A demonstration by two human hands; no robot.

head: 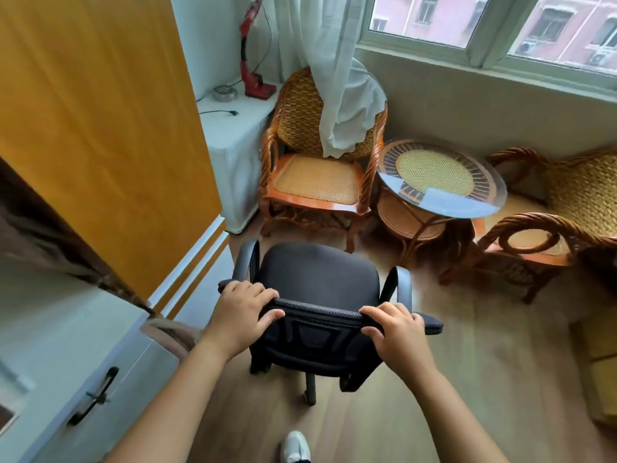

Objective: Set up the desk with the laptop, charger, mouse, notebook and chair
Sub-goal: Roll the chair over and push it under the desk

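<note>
A black office chair (pixel 320 275) with grey armrests stands on the wooden floor in front of me, its seat facing away. My left hand (pixel 242 312) grips the left part of the backrest's top edge. My right hand (pixel 397 332) grips the right part of the same edge. Laptop, charger, mouse and notebook are not in view.
A tall orange cupboard (pixel 100 128) and white drawers (pixel 83 379) line the left. Ahead stand a rattan chair (pixel 317 182), a round glass-topped rattan table (pixel 440 185) and a second rattan chair (pixel 551 228) under the window. A white cabinet (pixel 233 135) carries a red tool (pixel 250 55).
</note>
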